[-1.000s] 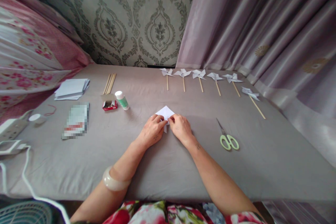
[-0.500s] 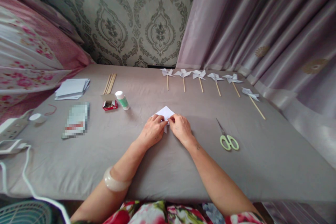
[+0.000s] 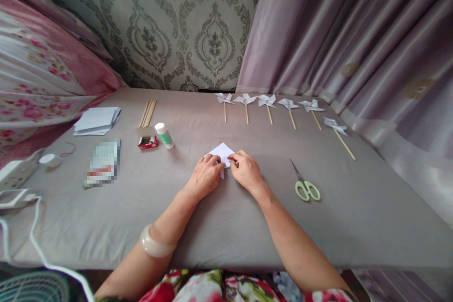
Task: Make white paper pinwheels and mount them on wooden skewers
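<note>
Between my hands a white sheet of paper (image 3: 222, 149) lies on the grey cloth with one corner pointing away from me; a narrow flap sticks out toward me below. My left hand (image 3: 206, 175) is closed on its left side, fingertips bent down near the middle. On the right edge, my right hand (image 3: 245, 170) pinches the paper between thumb and forefinger. The hands hide most of the near half of the sheet. To the right of my right hand lie scissors (image 3: 305, 188) with light green handles, blades pointing away.
Several paper pinwheels (image 3: 266, 100) on sticks lie along the far right. On the left are wooden sticks (image 3: 147, 113), a small red box (image 3: 147, 142), a standing glue stick (image 3: 164, 136), a paper stack (image 3: 96, 120), a blurred packet (image 3: 103, 163) and a power strip (image 3: 16, 173).
My right hand has shifted slightly right, its fingertips moving away from those of my left hand. The left hand stays on the paper, nearly still.
</note>
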The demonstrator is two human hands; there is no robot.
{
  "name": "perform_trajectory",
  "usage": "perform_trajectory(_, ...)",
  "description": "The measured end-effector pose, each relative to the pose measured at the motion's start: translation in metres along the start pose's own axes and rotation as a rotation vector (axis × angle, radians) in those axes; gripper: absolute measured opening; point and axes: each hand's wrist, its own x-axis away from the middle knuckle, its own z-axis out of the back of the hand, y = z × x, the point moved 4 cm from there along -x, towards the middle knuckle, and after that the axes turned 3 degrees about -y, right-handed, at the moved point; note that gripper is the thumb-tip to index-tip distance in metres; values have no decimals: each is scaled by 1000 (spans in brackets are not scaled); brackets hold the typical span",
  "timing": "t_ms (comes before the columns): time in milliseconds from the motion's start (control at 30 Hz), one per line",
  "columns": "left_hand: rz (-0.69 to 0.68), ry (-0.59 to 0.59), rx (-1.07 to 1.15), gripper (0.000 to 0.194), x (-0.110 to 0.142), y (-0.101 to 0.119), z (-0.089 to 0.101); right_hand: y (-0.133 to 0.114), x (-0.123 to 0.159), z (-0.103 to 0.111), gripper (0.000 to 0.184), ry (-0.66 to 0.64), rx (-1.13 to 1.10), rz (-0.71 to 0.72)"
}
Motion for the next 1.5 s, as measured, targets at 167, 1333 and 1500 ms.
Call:
perform_trajectory(167, 5, -8, -4, 29, 0, 1, 1, -5, 3, -2, 31, -42, 84, 36)
perform_trajectory(1333, 8, 19, 10, 22, 3, 4, -2, -25, -7, 0, 30, -274, 347, 217)
perform_trajectory(1500, 21, 20, -4, 23, 3, 4, -4, -29, -7, 3, 28, -275, 374, 224)
